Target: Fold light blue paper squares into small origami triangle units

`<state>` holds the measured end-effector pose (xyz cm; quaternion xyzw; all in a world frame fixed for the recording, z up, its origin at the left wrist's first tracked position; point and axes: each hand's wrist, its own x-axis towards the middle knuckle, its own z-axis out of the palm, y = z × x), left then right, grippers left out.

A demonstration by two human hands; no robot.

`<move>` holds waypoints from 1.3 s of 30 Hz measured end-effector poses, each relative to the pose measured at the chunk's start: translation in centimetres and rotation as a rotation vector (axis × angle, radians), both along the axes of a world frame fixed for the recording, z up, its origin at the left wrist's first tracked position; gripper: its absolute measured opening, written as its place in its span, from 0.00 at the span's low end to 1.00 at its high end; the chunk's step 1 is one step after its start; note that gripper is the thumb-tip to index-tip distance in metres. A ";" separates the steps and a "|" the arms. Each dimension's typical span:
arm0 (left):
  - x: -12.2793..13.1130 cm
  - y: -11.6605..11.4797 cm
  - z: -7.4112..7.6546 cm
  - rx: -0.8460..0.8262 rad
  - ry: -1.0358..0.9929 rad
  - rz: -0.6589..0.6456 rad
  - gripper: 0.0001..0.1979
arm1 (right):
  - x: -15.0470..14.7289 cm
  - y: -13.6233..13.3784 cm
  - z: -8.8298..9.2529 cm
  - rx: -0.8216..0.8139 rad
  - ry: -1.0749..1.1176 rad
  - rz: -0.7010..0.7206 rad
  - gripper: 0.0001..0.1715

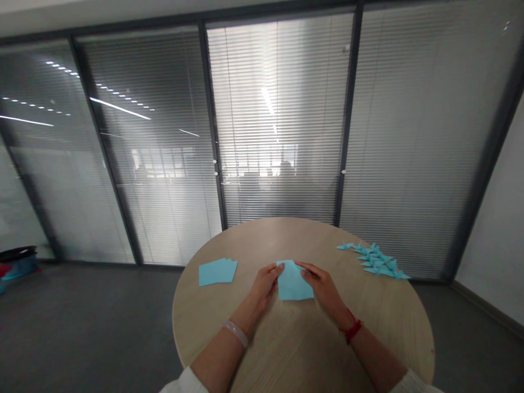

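Note:
Between my two hands is a light blue sheet of origami paper, held just over the middle of the round table. My left hand pinches its left edge, thumb on top near the upper corner. At the upper right edge, my right hand grips the same sheet between thumb and fingers; that corner is partly covered by the hand. To the left lies a small stack of blue paper sheets, slightly fanned. Several folded blue paper cranes sit grouped near the table's right edge.
The round wooden table has a curved far edge close to a glass partition with blinds. On the floor at the far left stands a dark-rimmed bin, partly cut off by the frame.

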<state>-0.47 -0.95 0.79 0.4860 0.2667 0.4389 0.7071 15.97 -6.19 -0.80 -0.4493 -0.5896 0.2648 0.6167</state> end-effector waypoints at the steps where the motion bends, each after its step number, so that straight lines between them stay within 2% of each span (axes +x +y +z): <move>1: 0.1 0.1 -0.1 0.016 0.006 0.009 0.17 | 0.0 -0.1 0.0 0.020 -0.026 -0.011 0.20; 7: 0.0 0.3 0.0 0.056 0.007 0.084 0.15 | -0.1 -0.6 0.5 0.089 -0.075 -0.055 0.18; 13: -0.2 0.1 0.5 0.006 -0.048 0.057 0.17 | 0.2 -0.5 0.3 0.118 -0.118 -0.029 0.15; 22: -0.7 0.5 0.4 0.003 -0.074 0.055 0.21 | -0.4 -0.9 0.4 0.219 -0.321 0.010 0.15; 29: -0.7 0.4 0.6 0.026 -0.100 0.037 0.20 | -0.5 -1.1 0.4 0.240 -0.447 0.024 0.16; 39: -0.2 -0.3 1.3 -0.052 -0.133 0.076 0.18 | -0.6 -1.0 0.3 0.227 -0.451 -0.012 0.17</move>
